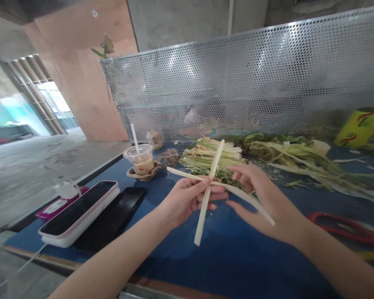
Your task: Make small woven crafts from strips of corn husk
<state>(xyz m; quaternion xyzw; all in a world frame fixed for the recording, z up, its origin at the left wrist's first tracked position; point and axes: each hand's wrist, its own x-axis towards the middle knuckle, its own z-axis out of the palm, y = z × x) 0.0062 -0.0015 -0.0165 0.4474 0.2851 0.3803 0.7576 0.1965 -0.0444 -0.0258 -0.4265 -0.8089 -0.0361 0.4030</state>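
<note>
Two pale corn husk strips (217,160) cross each other above the middle of the blue table. My left hand (191,195) pinches them where they cross, thumb on top and fingers beneath, so four loose ends stick out. To the right, my right hand (262,203) has its fingers spread, with thumb and forefinger apart. One strip's end passes in front of that palm; whether it touches the skin I cannot tell. Beyond my hands lies a stack of cut husks (212,153) with small green sprigs (230,176) in front of it.
A lidded drink cup (140,160) with a straw stands at the left back, near brown twine (168,158). Phones (81,211) lie at the left. More husks (286,155), a yellow packet (360,128) and red-handled scissors (343,228) are at the right. A perforated metal panel (230,74) stands behind.
</note>
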